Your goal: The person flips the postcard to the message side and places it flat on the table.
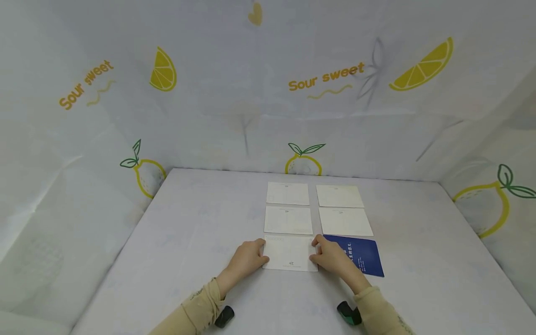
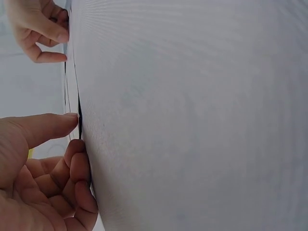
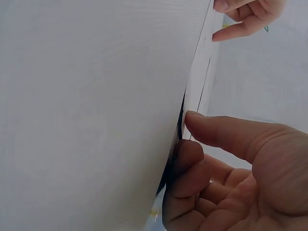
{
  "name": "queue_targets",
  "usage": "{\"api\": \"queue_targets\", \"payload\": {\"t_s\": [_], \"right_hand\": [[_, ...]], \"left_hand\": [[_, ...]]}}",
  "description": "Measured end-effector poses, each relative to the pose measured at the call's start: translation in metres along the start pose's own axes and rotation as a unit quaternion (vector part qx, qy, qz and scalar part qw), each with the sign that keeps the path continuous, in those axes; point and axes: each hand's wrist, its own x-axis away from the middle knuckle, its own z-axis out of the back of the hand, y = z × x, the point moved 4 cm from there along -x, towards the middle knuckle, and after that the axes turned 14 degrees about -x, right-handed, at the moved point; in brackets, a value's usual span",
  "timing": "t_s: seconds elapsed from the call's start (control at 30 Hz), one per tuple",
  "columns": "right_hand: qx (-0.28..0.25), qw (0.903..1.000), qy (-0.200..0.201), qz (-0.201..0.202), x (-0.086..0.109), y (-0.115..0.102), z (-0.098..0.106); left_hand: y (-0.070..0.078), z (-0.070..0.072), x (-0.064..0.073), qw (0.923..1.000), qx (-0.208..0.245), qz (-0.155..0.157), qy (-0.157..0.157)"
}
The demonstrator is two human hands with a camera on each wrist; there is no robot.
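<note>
A white postcard (image 1: 290, 253) with small print near its lower edge lies at the front of the left column of cards. At its left edge my left hand (image 1: 248, 255) grips it between thumb and curled fingers; my right hand (image 1: 328, 253) does the same at the right edge. Close up, the left thumb (image 2: 53, 129) meets the card's thin edge, and a dark strip shows beneath. The right thumb (image 3: 216, 130) meets the opposite edge. A blue postcard (image 1: 368, 256) with white lettering lies beside it, partly covered by my right hand.
Behind are two white cards on the left, a nearer one (image 1: 288, 220) and a farther one (image 1: 287, 193), and two on the right, a nearer one (image 1: 345, 222) and a farther one (image 1: 340, 196). Dark objects lie by the left sleeve (image 1: 224, 317) and right sleeve (image 1: 349, 313).
</note>
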Motion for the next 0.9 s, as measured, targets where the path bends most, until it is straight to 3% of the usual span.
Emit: {"api": "queue_targets", "payload": {"t_s": [0.23, 0.47, 0.57, 0.7, 0.9], "right_hand": [[-0.007, 0.9998, 0.021, 0.001, 0.003, 0.000, 0.004], [-0.016, 0.9979, 0.052, 0.035, 0.006, -0.006, 0.021], [-0.020, 0.9968, 0.061, 0.047, 0.008, -0.006, 0.032], [-0.015, 0.9963, 0.072, 0.043, 0.013, 0.001, 0.048], [0.009, 0.9940, 0.103, 0.033, 0.033, 0.023, 0.076]], "left_hand": [[0.004, -0.002, -0.002, 0.9997, 0.000, 0.012, -0.020], [0.013, 0.002, -0.007, 0.9985, -0.055, 0.001, 0.004], [0.022, 0.004, -0.009, 0.9993, -0.032, -0.010, 0.014], [0.039, 0.004, -0.014, 0.9987, 0.033, -0.037, 0.013], [0.074, -0.004, -0.020, 0.9881, 0.136, -0.068, -0.020]]}}
